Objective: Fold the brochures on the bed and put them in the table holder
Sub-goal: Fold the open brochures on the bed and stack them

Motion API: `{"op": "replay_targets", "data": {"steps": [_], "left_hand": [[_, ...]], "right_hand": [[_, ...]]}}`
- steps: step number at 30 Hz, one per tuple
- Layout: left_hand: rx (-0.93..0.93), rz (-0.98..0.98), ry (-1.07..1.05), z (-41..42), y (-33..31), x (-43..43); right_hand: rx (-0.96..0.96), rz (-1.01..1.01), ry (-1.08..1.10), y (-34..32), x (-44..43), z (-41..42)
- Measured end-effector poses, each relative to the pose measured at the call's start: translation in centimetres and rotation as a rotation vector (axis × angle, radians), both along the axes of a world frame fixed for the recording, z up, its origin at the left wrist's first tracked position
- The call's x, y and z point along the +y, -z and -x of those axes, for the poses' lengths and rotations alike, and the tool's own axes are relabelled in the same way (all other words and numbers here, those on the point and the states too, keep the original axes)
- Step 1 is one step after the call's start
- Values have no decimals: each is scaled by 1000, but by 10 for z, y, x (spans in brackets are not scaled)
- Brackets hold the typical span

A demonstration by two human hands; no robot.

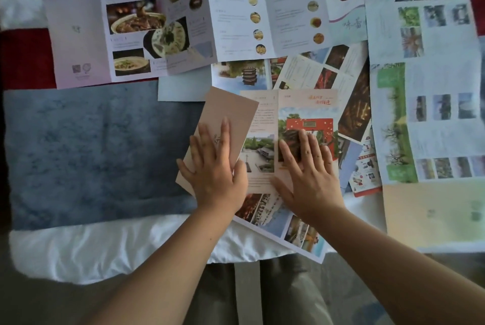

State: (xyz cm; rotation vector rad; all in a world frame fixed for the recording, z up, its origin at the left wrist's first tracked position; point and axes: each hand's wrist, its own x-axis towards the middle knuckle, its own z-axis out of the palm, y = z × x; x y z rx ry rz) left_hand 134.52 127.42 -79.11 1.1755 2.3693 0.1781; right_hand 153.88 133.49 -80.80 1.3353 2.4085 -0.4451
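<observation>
Two hands flat on one brochure

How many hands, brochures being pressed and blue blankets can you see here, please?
Hands: 2 (left hand, right hand)
Brochures being pressed: 1 (peach brochure)
Blue blankets: 1 (blue blanket)
Total: 4

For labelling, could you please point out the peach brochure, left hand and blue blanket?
peach brochure (263, 118), head view, inner text panel
left hand (214, 166), head view, its back
blue blanket (99, 146), head view, its middle
</observation>
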Motion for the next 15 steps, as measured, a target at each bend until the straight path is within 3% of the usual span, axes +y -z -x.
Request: {"op": "replay_targets", "data": {"steps": [15], "left_hand": [[-36, 69, 27, -62, 5, 43]], "right_hand": [[69, 27, -60, 7, 15, -45]]}}
